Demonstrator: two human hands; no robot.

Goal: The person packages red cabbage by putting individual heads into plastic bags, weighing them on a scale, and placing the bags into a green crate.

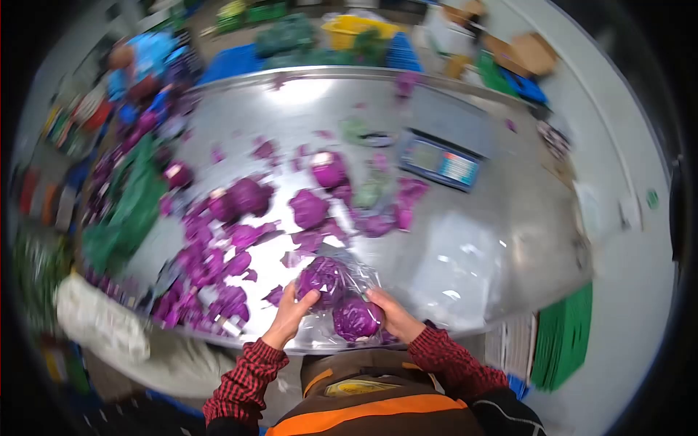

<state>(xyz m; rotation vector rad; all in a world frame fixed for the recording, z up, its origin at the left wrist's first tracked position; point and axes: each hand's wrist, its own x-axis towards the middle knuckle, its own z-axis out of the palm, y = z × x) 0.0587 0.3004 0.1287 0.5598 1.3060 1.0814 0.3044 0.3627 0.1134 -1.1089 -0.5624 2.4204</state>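
Observation:
Near the front edge of a metal table (276, 109), a clear plastic bag (363, 275) holds two purple cabbages, one (322, 282) at upper left and one (357, 320) at lower right. My left hand (291, 312) grips the bag around the upper cabbage from the left. On the right side, my right hand (394, 316) is closed on the bag beside the lower cabbage. Loose cabbages (309, 209) and torn purple leaves (203, 251) lie beyond and to the left of my hands.
A scale (440, 161) stands at the table's back right. Green netting (127, 211) lies along the left side, with a person in blue (149, 58) at the far left. Behind the table are blue crates (233, 64) and a yellow crate (356, 30). Green crates (563, 338) stand at the lower right.

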